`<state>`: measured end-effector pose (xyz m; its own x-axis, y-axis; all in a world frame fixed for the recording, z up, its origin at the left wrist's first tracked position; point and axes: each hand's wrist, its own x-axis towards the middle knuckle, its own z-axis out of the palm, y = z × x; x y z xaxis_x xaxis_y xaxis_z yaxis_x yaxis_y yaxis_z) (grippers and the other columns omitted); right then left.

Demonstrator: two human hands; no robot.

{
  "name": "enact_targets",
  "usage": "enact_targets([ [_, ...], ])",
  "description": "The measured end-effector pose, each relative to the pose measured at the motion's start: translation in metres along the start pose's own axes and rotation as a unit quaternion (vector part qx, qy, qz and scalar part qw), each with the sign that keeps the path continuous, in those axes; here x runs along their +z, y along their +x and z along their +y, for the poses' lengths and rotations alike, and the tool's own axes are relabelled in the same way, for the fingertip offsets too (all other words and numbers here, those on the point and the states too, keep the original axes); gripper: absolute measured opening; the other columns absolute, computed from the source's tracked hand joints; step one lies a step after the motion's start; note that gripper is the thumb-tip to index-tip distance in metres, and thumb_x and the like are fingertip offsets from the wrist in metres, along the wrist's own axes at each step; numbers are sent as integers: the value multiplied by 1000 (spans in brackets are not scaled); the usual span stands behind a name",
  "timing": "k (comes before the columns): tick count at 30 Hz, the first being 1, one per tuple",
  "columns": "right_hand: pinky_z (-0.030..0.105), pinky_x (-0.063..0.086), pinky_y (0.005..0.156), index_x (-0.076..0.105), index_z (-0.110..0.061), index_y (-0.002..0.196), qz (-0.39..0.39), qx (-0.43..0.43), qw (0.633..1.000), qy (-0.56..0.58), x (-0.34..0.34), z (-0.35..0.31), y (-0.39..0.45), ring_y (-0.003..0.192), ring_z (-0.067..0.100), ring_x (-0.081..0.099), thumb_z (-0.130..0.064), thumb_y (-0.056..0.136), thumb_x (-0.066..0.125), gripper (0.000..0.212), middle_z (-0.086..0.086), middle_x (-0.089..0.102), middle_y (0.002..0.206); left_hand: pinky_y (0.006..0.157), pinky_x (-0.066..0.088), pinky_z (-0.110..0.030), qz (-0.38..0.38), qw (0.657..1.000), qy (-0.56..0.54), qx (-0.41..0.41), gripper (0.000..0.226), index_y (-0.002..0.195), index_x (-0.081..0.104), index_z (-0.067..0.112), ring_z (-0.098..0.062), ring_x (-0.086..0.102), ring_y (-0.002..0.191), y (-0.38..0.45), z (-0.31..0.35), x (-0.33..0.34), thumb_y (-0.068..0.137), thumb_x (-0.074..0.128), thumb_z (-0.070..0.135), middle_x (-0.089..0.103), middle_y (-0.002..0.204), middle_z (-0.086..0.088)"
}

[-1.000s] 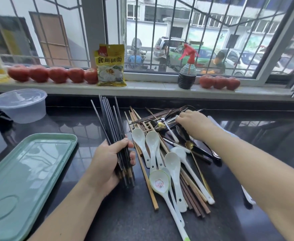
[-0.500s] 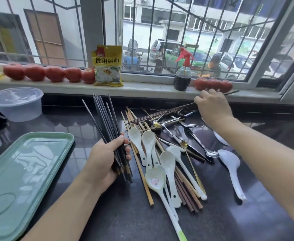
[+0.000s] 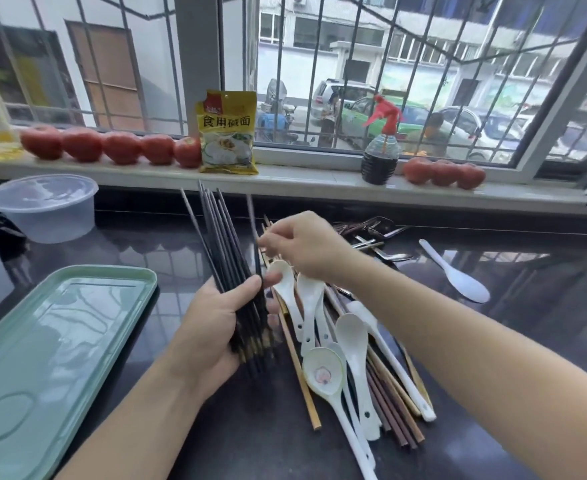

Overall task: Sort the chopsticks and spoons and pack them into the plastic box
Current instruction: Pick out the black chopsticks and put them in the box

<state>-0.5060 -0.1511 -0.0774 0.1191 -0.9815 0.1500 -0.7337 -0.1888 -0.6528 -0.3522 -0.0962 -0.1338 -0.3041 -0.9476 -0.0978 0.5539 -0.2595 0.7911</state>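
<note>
On the dark counter, nearest: white spoons [image 3: 351, 344] over brown chopsticks [image 3: 394, 407], likely slick, brittle; lift by handles. Left hand [image 3: 212, 327] clamps a bundle of dark chopsticks [image 3: 231, 258], thin, stiff, light. Right hand [image 3: 307, 245] pinches one dark chopstick [image 3: 254, 233] beside it. Plastic box [image 3: 42, 207] far left, holds neither yet.

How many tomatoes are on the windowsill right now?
8. Five sit in a row left of the yellow packet. Three cluster right of the spray bottle. None looks hidden.
</note>
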Motion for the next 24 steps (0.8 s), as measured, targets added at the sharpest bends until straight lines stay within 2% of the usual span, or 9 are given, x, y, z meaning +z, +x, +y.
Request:
enact_targets([
  [2,39,56,88,76,-25,109,62,-2,969,-241,-25,43,32,100,21,67,-14,97,58,24,-1,73,109,53,53,-30,32,999,-1,14,8,110,56,3,-17,59,60,6,0,-7,102,54,2,65,84,-8],
  [5,44,54,90,72,-25,111,-21,13,870,-493,-49,110,59,109,29,58,-8,88,61,31,2,66,115,60,56,-34,41,999,-28,17,15,114,56,9,-18,62,66,11,0,-15,101,55,0,62,88,-8],
  [7,40,53,91,69,-24,112,-72,-39,812,-577,-52,127,59,109,24,55,-10,90,61,27,-1,65,115,63,58,-37,42,998,-47,14,19,117,57,10,-20,64,68,11,1,-15,102,54,-1,62,88,-8],
  [10,33,50,90,67,-25,110,-84,-127,744,-650,-67,120,54,108,19,56,-12,92,62,22,-7,67,111,62,58,-36,48,998,-51,10,20,119,59,9,-19,64,69,11,1,-15,102,53,2,62,86,-7],
  [15,36,51,84,74,-25,104,26,-66,720,-691,-120,107,42,99,22,61,-12,90,63,22,-4,71,101,55,49,-30,58,997,-54,-3,14,110,63,9,-16,55,64,10,1,-14,101,53,6,58,79,-3],
  [17,37,50,88,72,-20,110,57,10,736,-674,-137,101,31,105,27,64,-10,93,58,25,2,71,110,53,47,-28,61,997,-50,-8,8,105,63,9,-15,54,62,9,2,-12,102,56,9,57,78,-3],
  [19,38,50,86,69,-16,116,65,86,780,-616,-141,92,19,109,30,66,-9,94,56,27,9,70,118,54,50,-29,67,997,-41,-10,6,105,61,8,-17,58,64,7,2,-10,102,57,11,62,81,-5],
  [22,34,52,81,69,-14,125,112,104,909,-388,-121,70,-3,100,30,67,-16,100,57,28,13,70,115,67,57,-35,90,996,-14,-6,11,107,62,3,-23,75,82,3,2,-5,104,55,11,77,97,-11],
  [24,18,50,62,65,-19,131,125,60,978,-156,-86,40,-31,75,8,66,-18,102,54,31,5,73,96,78,58,-40,93,996,-16,-2,14,109,61,0,-31,77,95,1,2,0,106,51,9,78,105,-17],
])
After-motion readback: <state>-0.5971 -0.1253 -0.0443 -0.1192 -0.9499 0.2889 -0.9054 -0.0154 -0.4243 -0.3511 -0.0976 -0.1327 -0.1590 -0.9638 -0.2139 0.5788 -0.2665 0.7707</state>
